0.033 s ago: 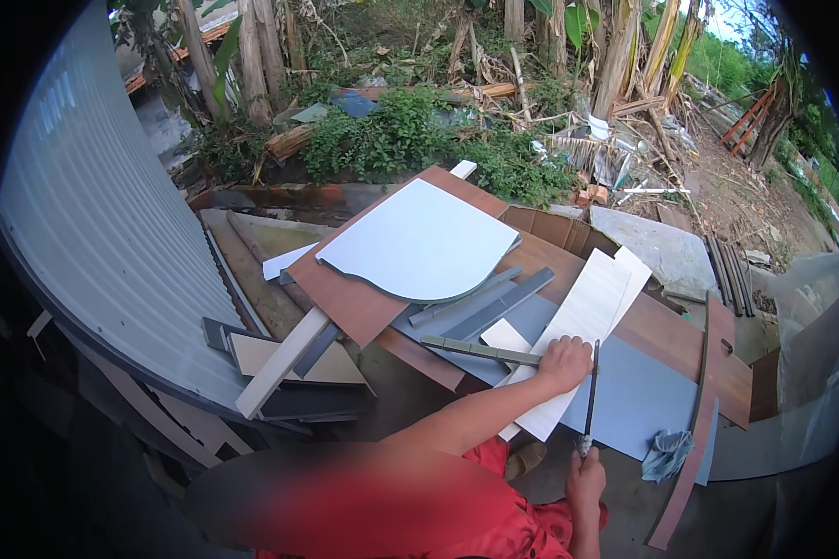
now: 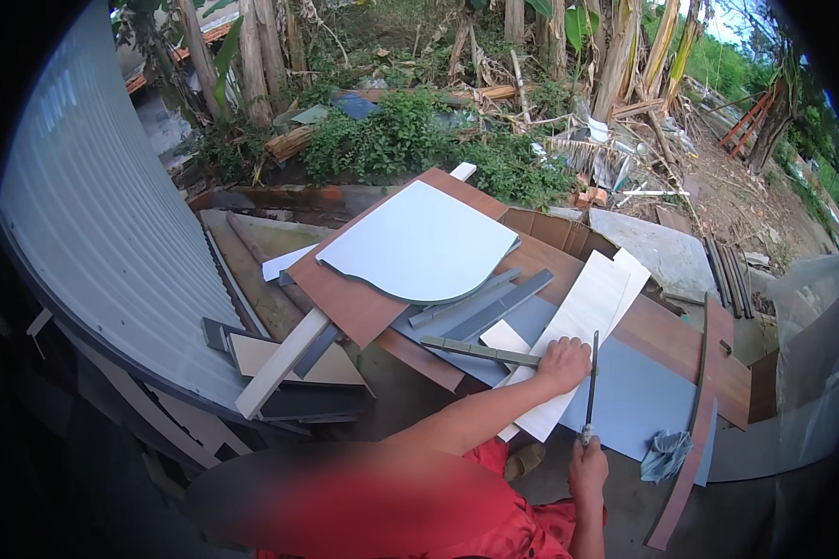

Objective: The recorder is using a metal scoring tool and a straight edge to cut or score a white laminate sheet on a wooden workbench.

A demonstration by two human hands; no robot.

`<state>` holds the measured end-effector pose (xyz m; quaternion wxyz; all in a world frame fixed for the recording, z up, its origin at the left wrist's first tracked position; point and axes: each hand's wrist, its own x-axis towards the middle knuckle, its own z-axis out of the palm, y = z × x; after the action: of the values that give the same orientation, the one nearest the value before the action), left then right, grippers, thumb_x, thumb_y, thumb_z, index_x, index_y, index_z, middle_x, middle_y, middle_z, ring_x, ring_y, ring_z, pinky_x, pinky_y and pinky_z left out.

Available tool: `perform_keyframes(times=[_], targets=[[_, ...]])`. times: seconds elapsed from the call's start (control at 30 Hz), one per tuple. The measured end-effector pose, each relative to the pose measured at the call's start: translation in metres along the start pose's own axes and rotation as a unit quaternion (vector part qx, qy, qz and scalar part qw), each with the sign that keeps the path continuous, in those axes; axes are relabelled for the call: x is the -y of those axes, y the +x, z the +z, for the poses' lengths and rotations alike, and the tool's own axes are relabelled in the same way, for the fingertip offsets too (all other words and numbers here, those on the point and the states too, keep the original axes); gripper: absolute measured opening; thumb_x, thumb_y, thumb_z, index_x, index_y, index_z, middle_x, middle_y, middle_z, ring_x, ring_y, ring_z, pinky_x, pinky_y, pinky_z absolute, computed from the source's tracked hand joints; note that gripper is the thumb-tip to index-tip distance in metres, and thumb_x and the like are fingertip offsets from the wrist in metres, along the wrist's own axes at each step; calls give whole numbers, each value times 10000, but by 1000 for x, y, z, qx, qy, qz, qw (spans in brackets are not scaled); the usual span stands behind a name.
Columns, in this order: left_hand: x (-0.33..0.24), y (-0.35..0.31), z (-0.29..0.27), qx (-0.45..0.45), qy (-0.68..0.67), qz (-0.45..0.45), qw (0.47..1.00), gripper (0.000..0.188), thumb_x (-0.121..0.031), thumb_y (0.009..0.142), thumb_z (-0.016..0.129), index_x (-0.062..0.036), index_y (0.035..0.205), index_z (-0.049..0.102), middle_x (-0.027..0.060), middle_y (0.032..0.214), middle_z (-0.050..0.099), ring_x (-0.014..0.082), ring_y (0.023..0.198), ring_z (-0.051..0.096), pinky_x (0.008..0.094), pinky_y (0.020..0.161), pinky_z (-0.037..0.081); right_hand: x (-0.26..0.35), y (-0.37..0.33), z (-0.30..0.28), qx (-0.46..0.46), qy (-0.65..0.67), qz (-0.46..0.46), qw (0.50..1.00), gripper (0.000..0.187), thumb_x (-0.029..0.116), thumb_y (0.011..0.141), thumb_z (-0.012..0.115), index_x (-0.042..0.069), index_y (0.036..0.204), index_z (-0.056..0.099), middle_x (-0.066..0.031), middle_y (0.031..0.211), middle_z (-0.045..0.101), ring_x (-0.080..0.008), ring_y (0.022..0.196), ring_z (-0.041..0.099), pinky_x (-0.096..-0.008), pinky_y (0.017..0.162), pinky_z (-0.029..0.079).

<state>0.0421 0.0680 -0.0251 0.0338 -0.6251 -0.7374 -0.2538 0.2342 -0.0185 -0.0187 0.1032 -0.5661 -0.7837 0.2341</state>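
Observation:
My left hand (image 2: 566, 364) is closed over the right end of a narrow grey-green strip (image 2: 480, 350), pressing it down across white boards (image 2: 569, 321). My right hand (image 2: 587, 469), nearer to me, grips the handle of a hand saw. The saw's thin dark blade (image 2: 593, 382) points away from me, just right of my left fingers. Whether its teeth touch the strip's end, I cannot make out. Under the boards lies a blue-grey panel (image 2: 639, 396).
A white panel with a curved edge (image 2: 415, 238) rests on a brown board (image 2: 350, 303). Grey strips (image 2: 503, 303) lie beside it. A long brown strip (image 2: 708, 373) and a crumpled grey cloth (image 2: 667, 455) are at right. Corrugated metal sheet (image 2: 121, 233) stands at left.
My right hand and the saw have slid a little away from me, so the blade tip reaches farther past my left hand. The left hand and strip stay put.

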Motion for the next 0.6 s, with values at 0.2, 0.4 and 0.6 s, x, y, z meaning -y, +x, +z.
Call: perform_keyframes(times=[0.2, 0.4, 0.6], targets=[[-4, -3, 1, 3, -12, -10, 1000, 156, -201, 810, 520, -73, 788, 605, 112, 824, 610, 277, 816, 604, 426, 714, 474, 14, 63, 18, -72, 16, -31, 997, 264, 253, 911, 512, -8, 907, 476, -269, 759, 608, -466, 751, 589, -532, 649, 433], [-1, 0, -2, 38, -19, -29, 999, 162, -203, 814, 520, -69, 813, 612, 120, 849, 614, 278, 842, 601, 423, 729, 471, -9, -23, 25, -39, 19, 1, 999, 262, 260, 901, 522, 5, 903, 465, -264, 711, 599, -470, 707, 585, -540, 614, 430], [-1, 2, -5, 41, -10, -15, 999, 176, -210, 818, 517, -69, 830, 622, 117, 860, 618, 274, 850, 602, 421, 735, 473, -18, -41, 13, -26, 23, 2, 999, 268, 269, 900, 522, 7, 896, 465, -257, 694, 602, -467, 695, 590, -547, 617, 432]])
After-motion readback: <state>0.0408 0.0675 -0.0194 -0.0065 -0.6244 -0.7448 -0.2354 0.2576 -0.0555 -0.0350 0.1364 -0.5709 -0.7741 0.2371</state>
